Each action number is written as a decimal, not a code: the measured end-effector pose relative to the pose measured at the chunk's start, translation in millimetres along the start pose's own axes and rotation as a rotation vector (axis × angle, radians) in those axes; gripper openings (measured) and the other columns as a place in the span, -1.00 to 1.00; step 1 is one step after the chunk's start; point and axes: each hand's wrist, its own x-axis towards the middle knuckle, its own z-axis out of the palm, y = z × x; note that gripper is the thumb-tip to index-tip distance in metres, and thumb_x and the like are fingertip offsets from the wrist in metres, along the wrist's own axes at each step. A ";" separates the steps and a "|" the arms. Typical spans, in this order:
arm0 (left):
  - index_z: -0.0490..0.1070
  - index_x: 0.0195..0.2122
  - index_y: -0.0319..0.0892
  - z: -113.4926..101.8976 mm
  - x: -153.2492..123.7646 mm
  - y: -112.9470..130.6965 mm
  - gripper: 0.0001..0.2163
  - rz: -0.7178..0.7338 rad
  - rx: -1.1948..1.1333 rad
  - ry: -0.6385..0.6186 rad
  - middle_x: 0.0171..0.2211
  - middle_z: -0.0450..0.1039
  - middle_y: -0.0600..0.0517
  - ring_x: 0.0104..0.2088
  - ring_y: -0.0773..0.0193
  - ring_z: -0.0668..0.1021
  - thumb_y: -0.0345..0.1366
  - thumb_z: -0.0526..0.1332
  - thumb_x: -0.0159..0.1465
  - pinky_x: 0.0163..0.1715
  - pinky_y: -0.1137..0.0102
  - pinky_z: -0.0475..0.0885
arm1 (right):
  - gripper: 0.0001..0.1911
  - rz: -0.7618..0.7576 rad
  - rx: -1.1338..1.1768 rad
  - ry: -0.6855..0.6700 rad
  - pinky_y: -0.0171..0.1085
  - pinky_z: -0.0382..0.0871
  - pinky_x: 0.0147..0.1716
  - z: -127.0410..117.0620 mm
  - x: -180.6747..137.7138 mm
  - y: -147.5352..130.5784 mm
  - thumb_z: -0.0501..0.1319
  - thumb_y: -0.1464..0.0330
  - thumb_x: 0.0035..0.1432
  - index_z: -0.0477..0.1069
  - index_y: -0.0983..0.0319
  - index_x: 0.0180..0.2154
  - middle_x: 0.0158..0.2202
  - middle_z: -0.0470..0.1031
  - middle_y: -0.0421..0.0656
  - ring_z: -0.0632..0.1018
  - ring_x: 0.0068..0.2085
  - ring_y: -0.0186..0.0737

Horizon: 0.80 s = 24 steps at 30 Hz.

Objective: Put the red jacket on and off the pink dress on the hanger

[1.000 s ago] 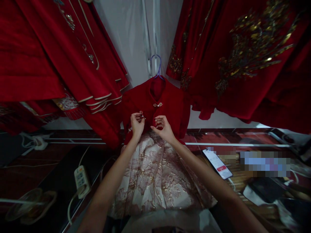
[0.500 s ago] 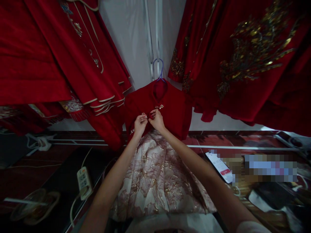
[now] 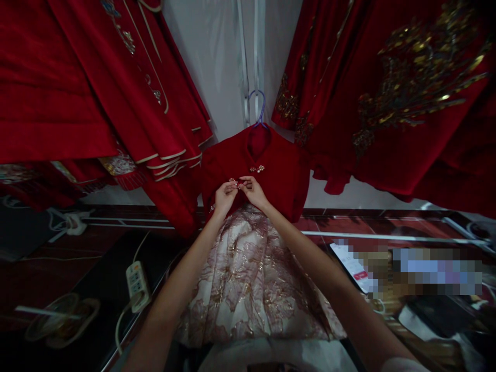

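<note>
A small red jacket (image 3: 287,160) with a stand collar hangs upright on a purple hanger (image 3: 262,106), above a pale pink and gold brocade skirt (image 3: 248,268). My left hand (image 3: 226,197) is closed in a pinch on a small beaded clasp (image 3: 237,185) at the jacket's front. Fingertips of my right hand (image 3: 254,193) meet it there from the other side, also pinched; the exact grip is partly hidden by the fingers. Above them, a flower-shaped pearl clasp (image 3: 257,169) sits near the collar opening.
Red garments with light piping (image 3: 155,103) hang at left, and a gold-sequinned red garment (image 3: 411,155) at right. A power strip (image 3: 137,285) and a plastic container with a straw (image 3: 58,320) lie at lower left. A phone (image 3: 351,266) rests at right.
My right fingertips have shifted to meet my left ones at the beaded clasp, where a small gap showed before. The whole view has shifted slightly.
</note>
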 end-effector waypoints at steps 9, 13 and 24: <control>0.49 -0.30 -0.22 -1.5 -1.1 5.8 -0.82 0.054 0.174 0.022 -0.31 0.55 -0.04 -0.32 0.31 0.58 -0.30 0.28 0.06 -0.17 0.33 0.49 | -0.76 -0.093 -0.157 0.020 -0.26 0.40 -0.28 3.9 -1.3 -1.0 0.15 0.41 0.05 0.36 0.23 -0.18 -0.28 0.34 -0.14 0.41 -0.33 -0.32; 0.51 -0.28 -0.22 -4.1 -2.0 9.8 -0.81 0.046 0.181 0.029 -0.31 0.57 -0.04 -0.32 0.29 0.60 -0.33 0.28 0.07 -0.17 0.32 0.50 | -0.76 -0.121 -0.189 0.018 -0.25 0.42 -0.28 3.9 -2.6 -4.2 0.15 0.41 0.05 0.36 0.23 -0.17 -0.27 0.35 -0.13 0.41 -0.33 -0.31; 0.54 -0.33 -0.21 -17.9 3.6 13.5 -0.81 0.067 0.254 -0.026 -0.34 0.58 -0.05 -0.36 0.24 0.60 -0.26 0.30 0.03 -0.25 0.31 0.51 | -0.77 -0.103 -0.174 0.058 -0.27 0.43 -0.32 3.4 -5.8 -11.7 0.17 0.41 0.03 0.36 0.23 -0.19 -0.32 0.38 -0.15 0.42 -0.38 -0.33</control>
